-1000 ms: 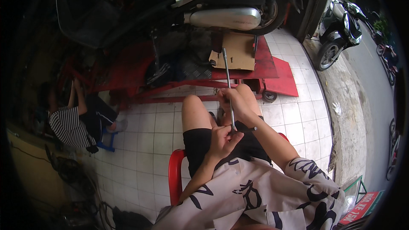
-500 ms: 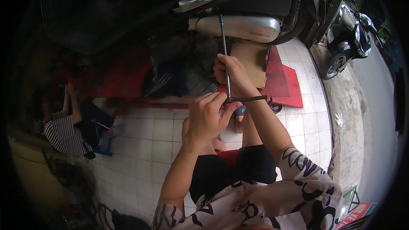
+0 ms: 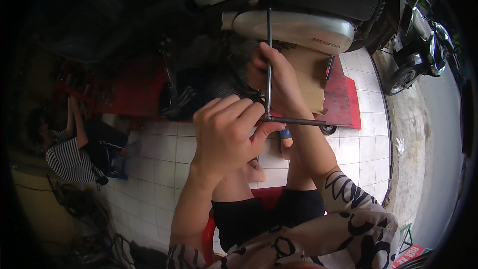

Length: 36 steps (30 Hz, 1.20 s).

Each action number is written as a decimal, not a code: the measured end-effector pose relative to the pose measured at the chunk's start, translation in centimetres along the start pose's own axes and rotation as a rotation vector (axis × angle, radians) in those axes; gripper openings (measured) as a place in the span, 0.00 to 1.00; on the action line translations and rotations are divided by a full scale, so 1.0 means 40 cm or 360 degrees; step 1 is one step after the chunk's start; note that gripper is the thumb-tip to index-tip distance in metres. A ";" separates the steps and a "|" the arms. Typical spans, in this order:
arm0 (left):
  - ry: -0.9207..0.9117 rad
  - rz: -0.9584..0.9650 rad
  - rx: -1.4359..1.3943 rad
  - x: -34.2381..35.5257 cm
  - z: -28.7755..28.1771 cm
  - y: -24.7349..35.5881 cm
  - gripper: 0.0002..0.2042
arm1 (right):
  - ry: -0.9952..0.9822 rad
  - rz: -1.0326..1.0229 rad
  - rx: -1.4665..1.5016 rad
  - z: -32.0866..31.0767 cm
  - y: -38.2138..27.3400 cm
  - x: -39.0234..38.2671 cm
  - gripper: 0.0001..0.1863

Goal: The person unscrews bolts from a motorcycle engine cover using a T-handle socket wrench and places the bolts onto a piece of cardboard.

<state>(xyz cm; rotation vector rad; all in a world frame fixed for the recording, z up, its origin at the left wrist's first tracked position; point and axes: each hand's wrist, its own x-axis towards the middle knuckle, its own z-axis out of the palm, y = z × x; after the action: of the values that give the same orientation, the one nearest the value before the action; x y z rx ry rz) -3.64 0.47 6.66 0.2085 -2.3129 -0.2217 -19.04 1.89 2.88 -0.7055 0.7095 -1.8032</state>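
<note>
White floor tiles (image 3: pixel 164 164) spread below a raised motorbike with a silver muffler (image 3: pixel 298 29). Both hands hold a T-wrench (image 3: pixel 269 69): a thin, dark steel tool, its long shaft running up toward the muffler, its crossbar sticking out to the right. The left hand (image 3: pixel 226 137) curls shut on the crossbar; the right hand (image 3: pixel 276 77) wraps the shaft.
</note>
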 end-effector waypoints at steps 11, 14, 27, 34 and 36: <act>-0.0010 0.0380 0.0351 0.085 -0.066 -0.035 0.30 | -0.0547 0.0051 0.0436 -0.033 0.013 0.034 0.30; -0.0055 0.0320 0.0427 0.047 -0.028 -0.010 0.30 | -0.0535 -0.0005 0.0443 -0.037 0.009 0.044 0.31; -0.0023 0.0122 0.0508 0.004 0.051 0.033 0.29 | -0.0576 -0.0043 0.0769 -0.039 0.013 0.069 0.29; 0.0124 0.0217 0.0660 0.009 0.071 0.043 0.32 | -0.0562 0.0022 0.1096 -0.027 0.003 0.060 0.29; 0.0143 0.0227 0.0702 0.010 0.073 0.044 0.33 | -0.0537 0.0028 0.1143 -0.021 0.001 0.057 0.28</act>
<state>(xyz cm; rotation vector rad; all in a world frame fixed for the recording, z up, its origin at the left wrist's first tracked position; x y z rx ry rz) -6.20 2.35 5.36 0.2648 -2.2486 0.3665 -20.33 -0.17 2.60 -0.4843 -0.1652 -1.6995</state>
